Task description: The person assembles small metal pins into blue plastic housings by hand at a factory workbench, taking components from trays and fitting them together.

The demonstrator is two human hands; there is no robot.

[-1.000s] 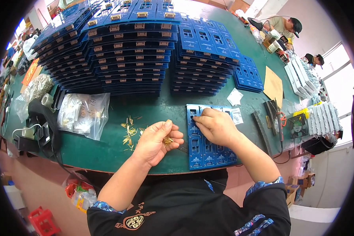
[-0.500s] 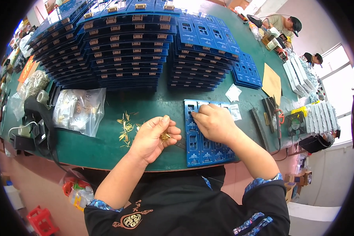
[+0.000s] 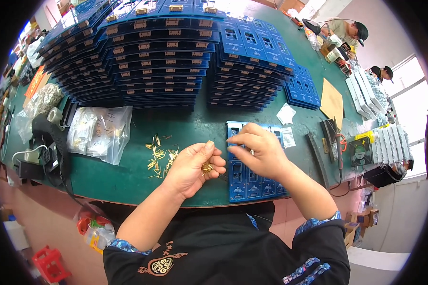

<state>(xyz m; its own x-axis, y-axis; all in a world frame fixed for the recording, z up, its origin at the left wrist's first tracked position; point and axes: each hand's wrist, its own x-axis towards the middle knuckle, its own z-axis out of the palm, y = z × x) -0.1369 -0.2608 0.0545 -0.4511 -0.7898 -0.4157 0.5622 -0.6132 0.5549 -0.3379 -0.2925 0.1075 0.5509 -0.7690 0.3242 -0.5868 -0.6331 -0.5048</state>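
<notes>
My left hand [image 3: 195, 168] is closed around several small brass-coloured pins [image 3: 206, 167], its thumb and fingertips pointing toward the circuit board panel. Just right of it, my right hand [image 3: 261, 151] hovers over the blue circuit board panel [image 3: 238, 190]. Its thumb and index finger are apart, with nothing visible between them. The panel lies flat near the table's front edge, and my right hand hides its upper middle. Left of my left hand, more loose brass pins [image 3: 156, 159] lie scattered on the green table [image 3: 128, 185].
Tall stacks of blue circuit boards [image 3: 161, 61] stand at the back. A clear plastic bag [image 3: 100, 135] lies left. Right of the panel are a dark bar [image 3: 318, 159], a soldering iron [image 3: 339, 147] and a small fan [image 3: 361, 151]. Two people work at the far right.
My right hand has lifted back from the panel's upper left cell toward my left hand, and its thumb and index finger have parted. My left hand has shifted slightly right.
</notes>
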